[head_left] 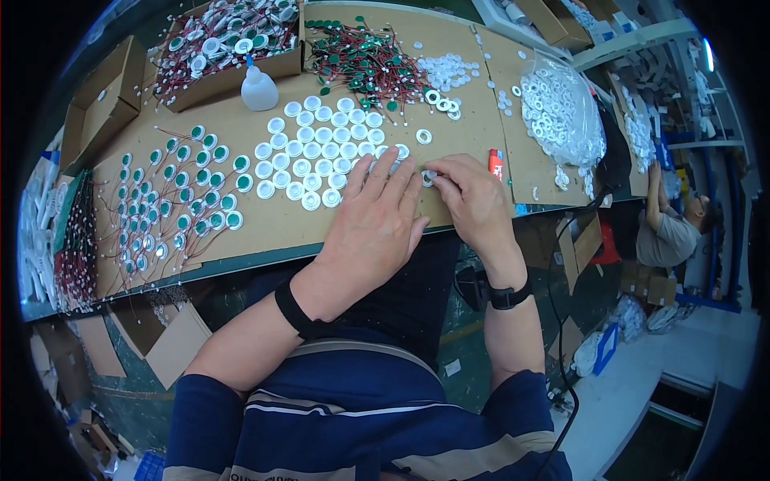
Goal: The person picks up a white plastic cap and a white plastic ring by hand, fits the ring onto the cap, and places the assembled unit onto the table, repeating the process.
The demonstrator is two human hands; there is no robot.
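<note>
My left hand [373, 216] lies palm down with its fingers stretched over the right edge of a cluster of white round caps [323, 135], hiding some of them. Thumb and forefinger of my right hand [475, 202] pinch a small white ring [427, 175] just beside the left fingertips. A loose white ring [423, 136] lies a little farther off. To the left, several caps with green discs and red wires [211, 199] are spread in rows. Behind the white caps stands a white squeeze bottle [259, 88].
Wired green discs [365, 64] are heaped at the back beside small white pieces [449, 70]. An open carton [233, 88] holds wired parts. On the right are a bag of white rings [561, 112] and a red lighter [496, 164]. Another person [670, 232] works far right.
</note>
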